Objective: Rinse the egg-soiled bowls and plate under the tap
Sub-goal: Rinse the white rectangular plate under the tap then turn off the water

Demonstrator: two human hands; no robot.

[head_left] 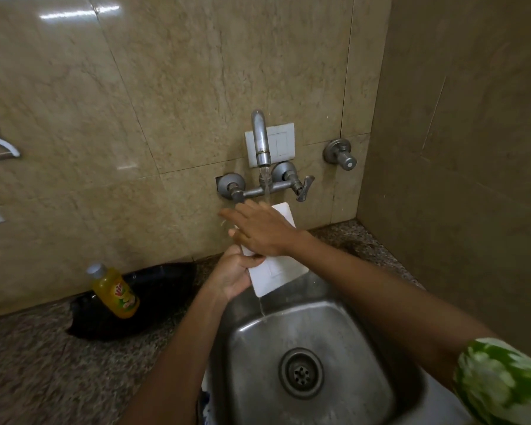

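Dim, warm light; glare streaks on the wall tiles (74, 12); edges bend and blur.

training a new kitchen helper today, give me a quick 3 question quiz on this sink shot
1. True or false: water is running from the tap onto the white plate.
2. Which hand grips the plate's edge? A) the left hand B) the right hand C) neither
3. Fill in: the yellow bottle stands on the counter to the ____ of the sink.

Key
1. True; a stream falls from the spout and drips off the plate's lower corner into the sink.
2. A; the right hand lies flat, fingers straight, on the plate's face.
3. left
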